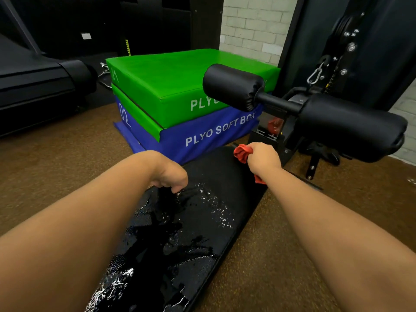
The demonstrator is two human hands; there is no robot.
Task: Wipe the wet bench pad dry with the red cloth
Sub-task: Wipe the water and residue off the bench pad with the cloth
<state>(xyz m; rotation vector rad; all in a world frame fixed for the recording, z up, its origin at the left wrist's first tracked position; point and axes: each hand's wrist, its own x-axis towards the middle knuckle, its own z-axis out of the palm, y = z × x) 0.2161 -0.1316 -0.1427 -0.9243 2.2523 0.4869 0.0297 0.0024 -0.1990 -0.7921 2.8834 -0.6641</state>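
A long black bench pad runs from the bottom of the view up toward the centre, with water drops and puddles shining over most of its surface. My right hand grips a bunched red cloth at the pad's far end, near its right edge. My left hand hovers with fingers curled at the pad's left edge, just above the wet patch; it holds nothing that I can see.
Two black foam rollers on a bar stand above the pad's far end. A green and blue stack of plyo soft boxes sits behind. A treadmill is at left, a cable machine frame at right. Brown rubber floor surrounds the bench.
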